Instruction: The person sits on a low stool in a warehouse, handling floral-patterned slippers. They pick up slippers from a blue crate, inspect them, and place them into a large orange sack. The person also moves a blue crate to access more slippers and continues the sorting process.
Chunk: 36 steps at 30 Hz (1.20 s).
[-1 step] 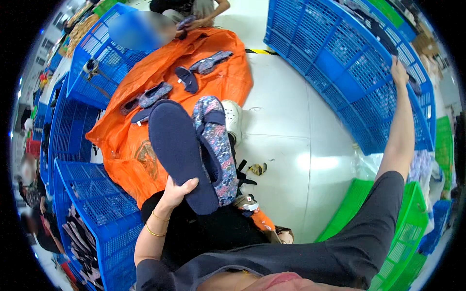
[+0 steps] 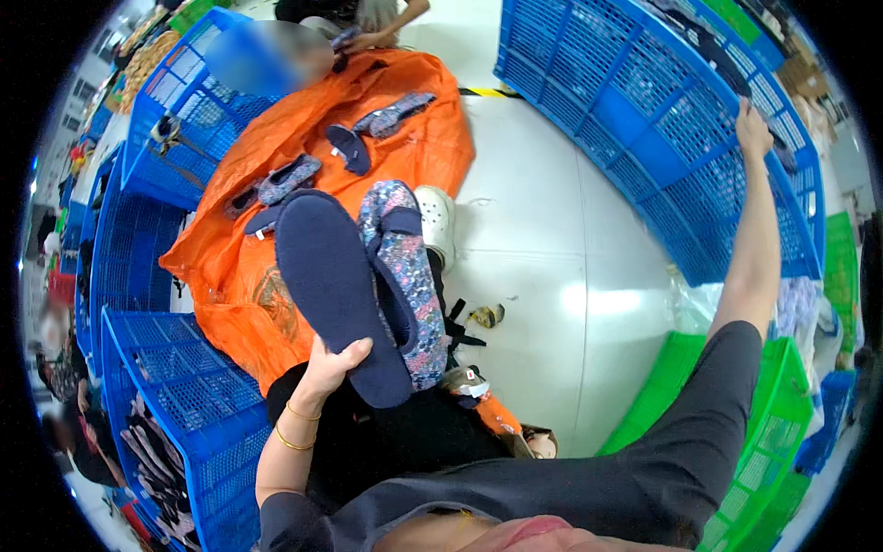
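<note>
Your left hand [image 2: 333,365] grips a pair of slippers [image 2: 354,294] by the near end, thumb laid on a sole, in front of you and partly over the orange sheet [image 2: 230,276]. The left slipper [image 2: 326,267] shows you its plain navy sole, long and rounded at both ends. The right slipper [image 2: 425,285], alongside, has an upper flecked blue, pink and white, with a navy band and a dark opening. Your right hand [image 2: 754,133] is at the rim of a blue crate [image 2: 635,115] on the right; I can't tell whether it holds anything.
</note>
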Motion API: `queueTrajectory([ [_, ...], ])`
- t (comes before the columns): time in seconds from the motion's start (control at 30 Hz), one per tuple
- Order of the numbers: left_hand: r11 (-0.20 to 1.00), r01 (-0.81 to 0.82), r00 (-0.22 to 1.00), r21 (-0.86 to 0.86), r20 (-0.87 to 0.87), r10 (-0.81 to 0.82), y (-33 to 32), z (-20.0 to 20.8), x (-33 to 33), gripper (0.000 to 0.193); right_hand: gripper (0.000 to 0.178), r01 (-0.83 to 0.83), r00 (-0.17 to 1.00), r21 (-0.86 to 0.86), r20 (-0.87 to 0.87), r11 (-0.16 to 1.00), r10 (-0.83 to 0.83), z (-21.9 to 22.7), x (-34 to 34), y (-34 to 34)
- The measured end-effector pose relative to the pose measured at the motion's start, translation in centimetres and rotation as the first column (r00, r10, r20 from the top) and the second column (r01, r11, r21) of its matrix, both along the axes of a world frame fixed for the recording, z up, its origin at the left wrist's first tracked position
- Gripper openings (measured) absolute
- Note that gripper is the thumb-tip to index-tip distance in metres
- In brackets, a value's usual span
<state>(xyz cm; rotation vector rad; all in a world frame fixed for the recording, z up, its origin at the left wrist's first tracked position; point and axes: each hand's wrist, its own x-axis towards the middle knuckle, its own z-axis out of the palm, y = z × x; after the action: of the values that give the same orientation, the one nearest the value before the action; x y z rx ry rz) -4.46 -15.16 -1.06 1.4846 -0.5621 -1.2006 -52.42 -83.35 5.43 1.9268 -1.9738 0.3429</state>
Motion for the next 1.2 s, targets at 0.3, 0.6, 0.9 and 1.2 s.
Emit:
queueTrajectory([
  [0.3,0.987,-0.125,0.988,-0.105,-0.107,0.114,-0.1,-0.3,1.3,0.058,0.055,-0.069,0.993,-0.194,-0.108,0.978,0.049,3.1,0.1,7.7],
  [0.6,0.935,-0.352,0.874,-0.054,-0.375,0.308,1.3,1.6,2.9,0.046,0.055,-0.189,0.978,-0.239,-0.137,0.952,0.160,1.9,2.4,10.5],
  [0.9,0.978,-0.206,0.943,0.006,-0.266,0.200,7.9,-0.8,5.8,0.054,0.057,-0.162,0.972,-0.161,-0.194,0.973,0.130,3.4,0.2,10.2],
  [1.2,0.982,-0.189,0.935,0.008,-0.306,0.182,6.2,0.8,5.1,0.054,0.057,-0.096,0.995,-0.150,-0.035,0.984,0.092,3.6,0.3,10.8],
])
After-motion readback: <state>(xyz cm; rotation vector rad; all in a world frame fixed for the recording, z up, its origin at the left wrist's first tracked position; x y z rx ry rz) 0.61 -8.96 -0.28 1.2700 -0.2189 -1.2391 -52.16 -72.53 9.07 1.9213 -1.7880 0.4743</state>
